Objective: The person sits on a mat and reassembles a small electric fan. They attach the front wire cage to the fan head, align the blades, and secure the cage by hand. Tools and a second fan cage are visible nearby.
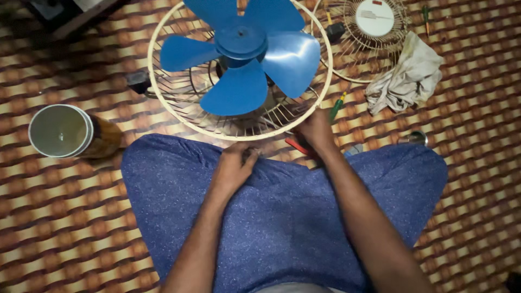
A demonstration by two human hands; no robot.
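Head view: both hands (236, 165) meet guard rim (239, 135).

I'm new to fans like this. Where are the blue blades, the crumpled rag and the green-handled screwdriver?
blue fan blades (241, 40): head view, central hub.
crumpled rag (406, 78): head view, middle folds.
green-handled screwdriver (336, 107): head view, handle.

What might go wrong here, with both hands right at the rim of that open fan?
The blue blades sit uncovered above the rear guard, so a spin might strike the left hand or right hand. The red-handled tool under the right hand may slip in its grip. The green screwdriver lies loose close by.
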